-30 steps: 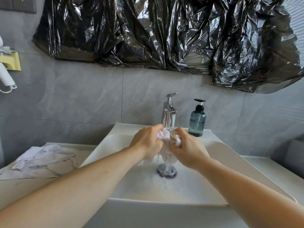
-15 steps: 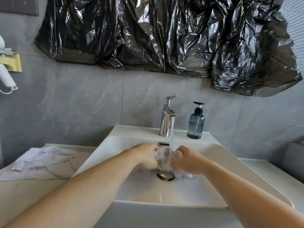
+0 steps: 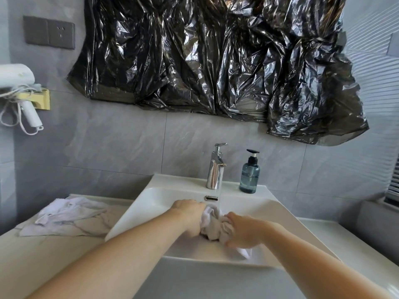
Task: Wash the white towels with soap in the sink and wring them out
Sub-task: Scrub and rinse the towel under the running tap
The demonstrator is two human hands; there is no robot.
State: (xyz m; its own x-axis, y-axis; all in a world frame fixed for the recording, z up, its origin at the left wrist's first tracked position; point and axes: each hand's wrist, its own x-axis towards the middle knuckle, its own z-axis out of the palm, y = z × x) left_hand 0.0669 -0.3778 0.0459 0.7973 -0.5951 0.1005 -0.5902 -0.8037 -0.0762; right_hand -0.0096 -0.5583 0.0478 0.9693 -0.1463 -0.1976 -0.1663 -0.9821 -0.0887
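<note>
Down in the basin, btwn your two hands, sits the bunched wet white cloth towel (image 3: 212, 225). Your left hand (image 3: 190, 214) has its fingers curled round the towel's left end, knuckles up. Your right hand (image 3: 243, 233) is curled round the right end, and a loose corner of the cloth hangs out below it toward the sink's front edge. Both fists are tight on the fabric w/ the wad touching both; how much twist is in it you can't tell.

A thin stream of water (image 3: 220, 195) runs from the upright chrome single-lever faucet (image 3: 214, 169) and lands on the top of the towel, just beside your left fist. The hands are inside the white rectangular ceramic sink (image 3: 151, 203), low over the bottom; the drain is hidden under them.

On the sink's back ledge, just right of the faucet, stands a blue-grey translucent soap bottle w/ black pump (image 3: 249, 175), upright. On the pale countertop (image 3: 64, 255) left of the sink lies a second crumpled white towel (image 3: 69, 214), well apart from your hands.

Above, crinkled black plastic sheeting (image 3: 216, 61) covers the wall. At far left a white hair dryer (image 3: 19, 91) hangs in its yellow wall holder.
</note>
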